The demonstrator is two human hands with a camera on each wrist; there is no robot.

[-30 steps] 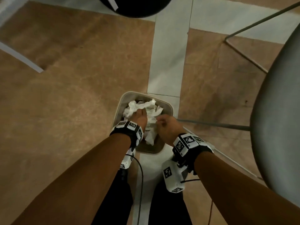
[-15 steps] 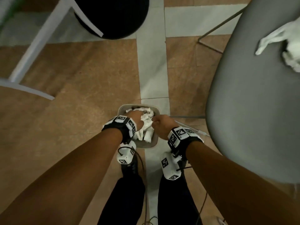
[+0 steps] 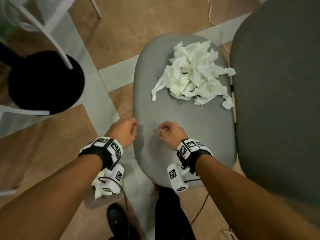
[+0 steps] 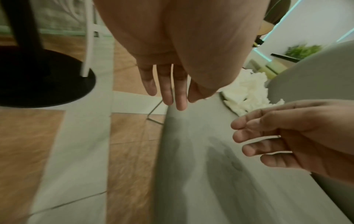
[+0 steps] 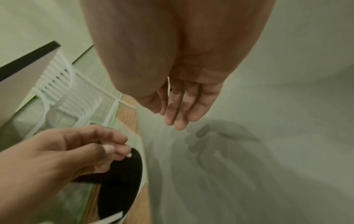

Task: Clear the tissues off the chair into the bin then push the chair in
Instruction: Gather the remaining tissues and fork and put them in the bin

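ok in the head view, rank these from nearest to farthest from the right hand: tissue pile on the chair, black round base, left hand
1. left hand, just beside the right hand, over the seat's near edge.
2. tissue pile, ahead on the far part of the grey chair seat.
3. black round base, on the floor far to the left.

Head view looks steeply down from above onto the grey chair (image 3: 181, 132), both forearms and the floor (image 3: 43, 144). Left wrist view sits close under the left hand (image 4: 172, 68), facing along its fingers toward the seat edge and the tissues (image 4: 247, 92). Right wrist view sits close under the right hand (image 5: 184, 91), facing across the seat toward a black round base (image 5: 122, 181). All three share the seat; each wrist view catches the opposite hand.
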